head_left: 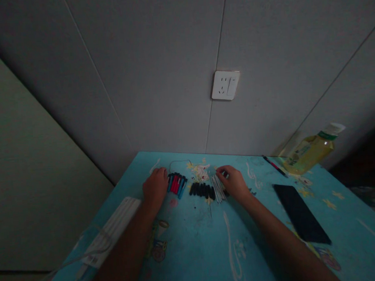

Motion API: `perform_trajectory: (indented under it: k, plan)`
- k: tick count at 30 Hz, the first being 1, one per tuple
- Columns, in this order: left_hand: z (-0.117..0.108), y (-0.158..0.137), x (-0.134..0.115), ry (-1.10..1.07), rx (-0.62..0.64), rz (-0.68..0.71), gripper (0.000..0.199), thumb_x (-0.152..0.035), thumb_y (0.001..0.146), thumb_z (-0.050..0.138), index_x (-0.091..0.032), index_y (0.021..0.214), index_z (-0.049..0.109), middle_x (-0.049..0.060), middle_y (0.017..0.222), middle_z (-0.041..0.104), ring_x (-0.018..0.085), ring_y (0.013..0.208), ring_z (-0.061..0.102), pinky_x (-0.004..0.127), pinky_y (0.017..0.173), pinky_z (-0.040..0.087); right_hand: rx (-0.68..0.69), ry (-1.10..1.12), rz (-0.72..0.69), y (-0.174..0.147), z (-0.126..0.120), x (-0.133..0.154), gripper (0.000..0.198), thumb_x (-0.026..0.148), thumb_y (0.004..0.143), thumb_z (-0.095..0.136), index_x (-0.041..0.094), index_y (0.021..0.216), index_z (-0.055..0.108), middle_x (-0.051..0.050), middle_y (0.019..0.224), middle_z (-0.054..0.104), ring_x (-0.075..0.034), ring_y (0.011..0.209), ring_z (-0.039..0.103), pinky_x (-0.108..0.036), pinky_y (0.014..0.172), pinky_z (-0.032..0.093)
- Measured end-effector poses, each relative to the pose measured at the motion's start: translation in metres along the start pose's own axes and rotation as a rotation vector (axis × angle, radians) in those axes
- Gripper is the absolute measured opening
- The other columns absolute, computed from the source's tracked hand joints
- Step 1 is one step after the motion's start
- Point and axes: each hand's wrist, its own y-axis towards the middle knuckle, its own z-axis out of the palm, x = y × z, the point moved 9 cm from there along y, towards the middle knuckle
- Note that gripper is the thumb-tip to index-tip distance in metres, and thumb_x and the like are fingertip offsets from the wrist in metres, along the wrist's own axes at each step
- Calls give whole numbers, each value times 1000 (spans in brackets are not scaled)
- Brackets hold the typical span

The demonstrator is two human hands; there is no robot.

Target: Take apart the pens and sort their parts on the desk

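In the head view a row of blue and red pen barrels (175, 185) with dark ends lies on the table. My left hand (155, 186) rests at its left end, fingers curled against the outermost barrel; whether it grips anything is hidden. Several short black pen caps (201, 190) lie side by side in the middle. To their right is a bundle of thin white sticks (218, 189) that look like pen refills. My right hand (232, 181) is at their upper end, thumb and fingers pinched together. What sits in that pinch is too small to make out.
A white power strip (115, 229) with cables lies by my left forearm. On the right are a flat dark rectangular object (301, 213), a dark pen with a pink section (274, 166) and a tilted bottle of yellow liquid (308, 153). Behind the patterned blue tabletop (195, 255) rises a wall with a socket (225, 85).
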Motion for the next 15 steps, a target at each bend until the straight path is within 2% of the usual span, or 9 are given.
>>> perform_trajectory:
  k: [3,6,11,15]
  plan:
    - [5,2,5,46,28,-11,33,-34,99,32,-20,103,63,11,103,64,23,87,64,32,73,44,73,-47,2,27,15,-6,14,19,84,59,17,91,71,-7,90,72,-16,78,64,-27,76,46]
    - [9,3,7,74,50,3,34,-34,99,31,-20,102,62,11,103,63,23,85,64,32,71,44,136,-88,6,40,28,-12,13,15,81,62,17,89,72,-8,89,73,-17,82,65,-26,77,44]
    - [15,2,9,100,89,22,33,-36,99,32,-21,102,62,10,102,63,22,85,64,31,71,45,217,-114,-7,42,44,-17,17,16,82,63,17,96,72,-7,90,73,-17,84,66,-25,77,44]
    - [17,1,9,113,108,13,31,-36,99,35,-21,110,60,10,106,63,22,91,64,30,75,45,250,-124,-3,41,51,-19,27,16,83,63,17,110,69,-7,95,74,-16,86,66,-24,77,45]
